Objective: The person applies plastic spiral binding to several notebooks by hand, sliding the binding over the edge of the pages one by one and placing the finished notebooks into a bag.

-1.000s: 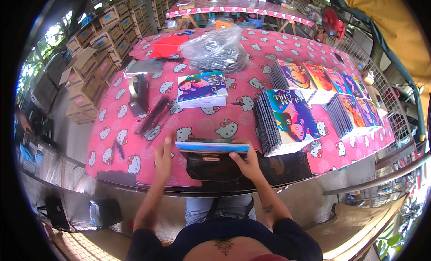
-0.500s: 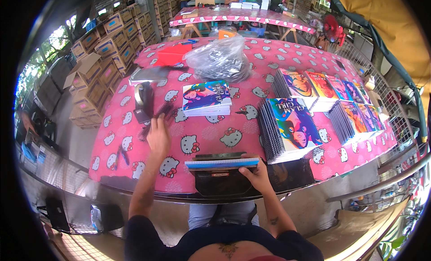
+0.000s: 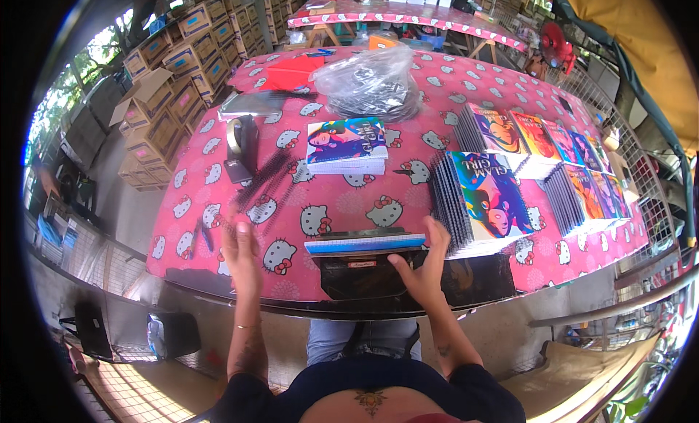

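Observation:
A pad of pages with a blue edge [image 3: 364, 244] lies across a black bench device [image 3: 357, 279] at the table's front edge. My right hand [image 3: 424, 269] is at the pad's right end, thumb and fingers spread apart, the thumb close to its near edge. My left hand [image 3: 243, 261] hovers over the table just nearer than a loose bunch of black binding coils [image 3: 268, 181]. Its fingers are drawn together, blurred at the tips; what they hold is not clear. Beyond, a stack of notebooks with colourful covers [image 3: 345, 143] lies beside a black tape dispenser [image 3: 240, 148].
Coil-bound notebooks [image 3: 489, 197] stand in several stacks at the right. A clear plastic bag of dark pieces [image 3: 370, 88] and a red sheet [image 3: 291, 71] lie farther back. Cardboard boxes [image 3: 151, 124] are piled left of the pink table. A red fan [image 3: 557, 44] stands at the back right.
My left hand has drawn back toward me from the coils, which now lie more spread out. My right hand's fingers have lifted from the pad and opened. The view has shifted slightly.

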A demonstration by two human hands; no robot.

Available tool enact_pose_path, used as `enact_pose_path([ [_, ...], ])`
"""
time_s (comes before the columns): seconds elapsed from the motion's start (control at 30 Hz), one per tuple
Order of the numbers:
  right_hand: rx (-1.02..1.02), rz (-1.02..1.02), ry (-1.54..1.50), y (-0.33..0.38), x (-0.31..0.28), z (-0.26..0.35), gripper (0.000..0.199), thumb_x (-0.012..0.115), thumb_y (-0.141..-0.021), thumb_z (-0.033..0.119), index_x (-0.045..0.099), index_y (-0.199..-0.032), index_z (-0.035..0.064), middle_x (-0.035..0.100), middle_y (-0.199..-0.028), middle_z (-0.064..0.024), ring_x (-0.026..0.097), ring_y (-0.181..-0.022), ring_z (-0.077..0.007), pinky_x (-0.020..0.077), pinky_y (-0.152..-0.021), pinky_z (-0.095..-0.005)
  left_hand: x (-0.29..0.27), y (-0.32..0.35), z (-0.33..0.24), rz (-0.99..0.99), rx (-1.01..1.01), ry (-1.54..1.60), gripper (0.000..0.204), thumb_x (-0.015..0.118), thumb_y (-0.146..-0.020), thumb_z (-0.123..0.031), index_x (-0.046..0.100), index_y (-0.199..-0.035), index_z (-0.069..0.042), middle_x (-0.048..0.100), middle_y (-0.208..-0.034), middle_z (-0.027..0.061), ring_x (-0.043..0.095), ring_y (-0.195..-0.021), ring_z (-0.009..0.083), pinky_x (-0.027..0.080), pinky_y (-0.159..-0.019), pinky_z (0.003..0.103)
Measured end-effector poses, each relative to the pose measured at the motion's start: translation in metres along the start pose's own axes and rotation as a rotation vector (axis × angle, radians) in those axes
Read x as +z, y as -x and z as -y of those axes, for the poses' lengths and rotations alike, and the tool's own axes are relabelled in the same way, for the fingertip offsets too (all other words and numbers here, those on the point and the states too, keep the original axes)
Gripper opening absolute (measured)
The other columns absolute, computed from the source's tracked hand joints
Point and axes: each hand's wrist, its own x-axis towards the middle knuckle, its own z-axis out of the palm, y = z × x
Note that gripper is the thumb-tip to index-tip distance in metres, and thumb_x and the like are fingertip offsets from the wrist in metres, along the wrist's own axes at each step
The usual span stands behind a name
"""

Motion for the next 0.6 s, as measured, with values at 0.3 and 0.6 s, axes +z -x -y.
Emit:
enact_pose_path([
  [0.3, -0.406, 0.597, 0.178, -0.034, 0.081, 0.038, 0.023, 0.07, -0.089, 0.018, 0.069, -0.111, 0.0109, 0.071, -0.094, -0.007, 0.069, -0.082, -0.0264, 0.0526, -0.074, -0.0387, 0.047, -0.002, -0.009, 0.189, 0.35, -0.17, 0.037, 0.062, -0.099, -0.009, 0.06, -0.135, 0.001, 0.055, -0.072, -0.0005, 0.048, -0.059, 0.0089, 0.041, -0.054, 0.026],
  [0.6, -0.384, 0.482, 0.176, -0.041, 0.085, 0.046, 0.013, 0.069, -0.089, 0.02, 0.068, -0.099, 0.0125, 0.067, -0.081, -0.005, 0.068, -0.071, -0.0251, 0.049, -0.065, -0.0392, 0.029, 0.019, 0.017, 0.274, 0.548, -0.544, 0.023, 0.073, -0.09, -0.007, 0.074, -0.112, -0.003, 0.062, -0.077, 0.0107, 0.056, -0.059, 0.0217, 0.044, -0.052, 0.034],
])
